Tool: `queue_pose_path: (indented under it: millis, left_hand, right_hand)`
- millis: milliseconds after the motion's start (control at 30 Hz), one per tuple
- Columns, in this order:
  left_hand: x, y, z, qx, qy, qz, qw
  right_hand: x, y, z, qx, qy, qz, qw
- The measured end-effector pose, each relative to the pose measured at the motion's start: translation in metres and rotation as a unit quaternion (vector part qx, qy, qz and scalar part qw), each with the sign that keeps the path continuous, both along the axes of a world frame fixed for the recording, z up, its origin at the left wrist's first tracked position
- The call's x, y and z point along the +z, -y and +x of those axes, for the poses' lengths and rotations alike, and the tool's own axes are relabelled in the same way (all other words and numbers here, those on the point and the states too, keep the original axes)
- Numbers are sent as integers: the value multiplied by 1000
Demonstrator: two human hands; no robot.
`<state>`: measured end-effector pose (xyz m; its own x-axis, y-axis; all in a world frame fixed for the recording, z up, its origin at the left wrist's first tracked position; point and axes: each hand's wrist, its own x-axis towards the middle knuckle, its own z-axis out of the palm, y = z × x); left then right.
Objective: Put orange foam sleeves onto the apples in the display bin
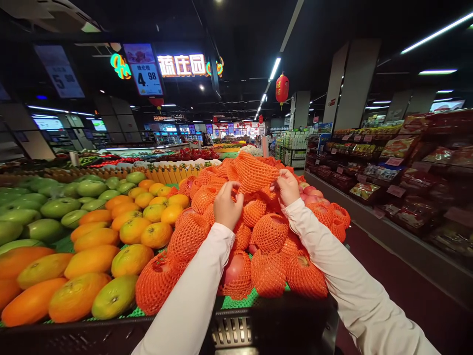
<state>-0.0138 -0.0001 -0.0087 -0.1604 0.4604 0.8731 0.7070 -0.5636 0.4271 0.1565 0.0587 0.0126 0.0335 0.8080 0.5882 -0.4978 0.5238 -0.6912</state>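
An orange foam fruit net (pixel 254 171) is stretched between my hands above the pile, looking flat and loose. My right hand (pixel 288 188) pinches its right end between thumb and fingers. At its lower left edge, my left hand (pixel 227 206) has thumb and curled fingers drawn together on the mesh; the exact grip is partly hidden. Below and around both hands, red apples in orange foam nets are heaped; one netted apple (pixel 270 232) lies just under the stretched net. Nearer the front, another apple (pixel 233 268) shows its red skin through the net's opening.
Oranges (pixel 90 254) and green fruit (pixel 59 207) fill the stand to the left. Bare apples (pixel 314 193) lie behind my right forearm. A black crate edge (pixel 232 330) runs along the front. Shelves of packaged goods (pixel 402 187) line the right side across an aisle.
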Motion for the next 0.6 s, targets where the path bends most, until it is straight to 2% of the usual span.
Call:
queue_pose_path:
  millis: [100, 333, 467, 600]
  left_hand:
    - [0, 0, -1, -6, -25, 16, 1000]
    - [3, 5, -2, -29, -57, 120, 991]
    - [1, 6, -3, 1, -125, 155, 980]
    - [-2, 5, -4, 14, -173, 163, 971]
  right_hand:
    - [2, 4, 0, 15, -26, -38, 999]
    - [10, 15, -1, 64, -80, -109, 989]
    - [12, 17, -1, 95, -120, -115, 982]
    - [15, 24, -6, 204, -135, -122, 962]
